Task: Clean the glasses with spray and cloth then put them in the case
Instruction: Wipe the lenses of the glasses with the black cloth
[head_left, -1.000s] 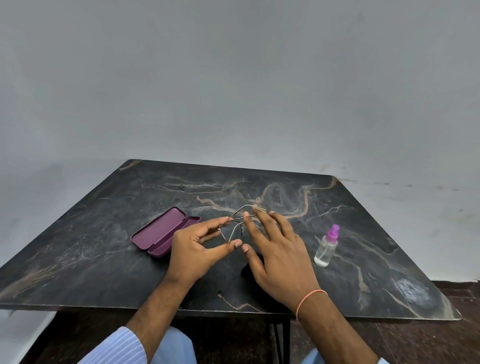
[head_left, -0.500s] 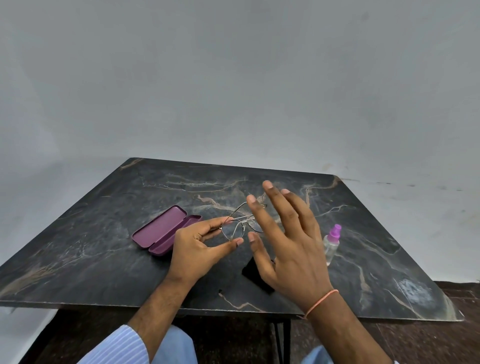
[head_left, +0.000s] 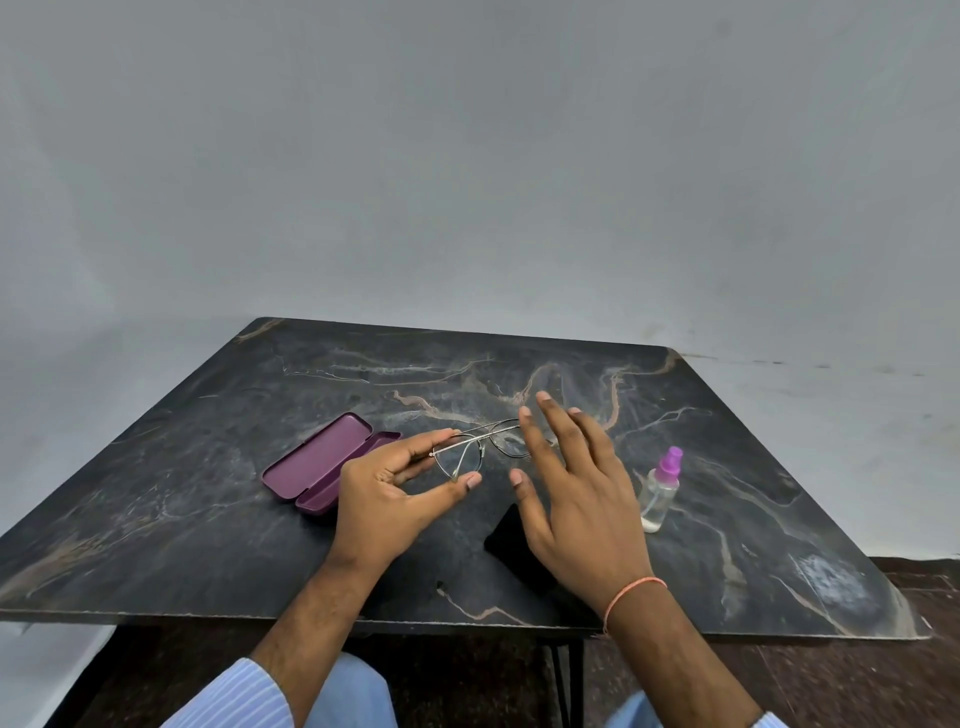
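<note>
The dark marbled counter (head_left: 208, 519) carries everything. My right hand (head_left: 576, 499) hovers over its middle with straight, spread fingers (head_left: 550, 421) that hold nothing; it covers part of the glasses. My left hand (head_left: 389, 493) pinches the glasses (head_left: 467, 452) by the left lens rim between thumb and forefinger, holding them just above the counter's middle with the temples unfolded. The purple case (head_left: 317, 462) lies open toward the left edge, just beside my left hand, and I see nothing in it. The black cloth (head_left: 511, 540) sits near the front edge, half under my right hand. The spray bottle (head_left: 660, 493) stands upright toward the right edge, clear with a purple top, apart from both hands.

I judge the task barely begun: bottle and cloth both lie out of my hands, the lenses look unwiped, the case waits. All 3 steps, spraying, wiping and casing, seem left.

The right lens and the cloth's full shape are hidden by my hand, and I cannot tell whether the lenses are wet.
</note>
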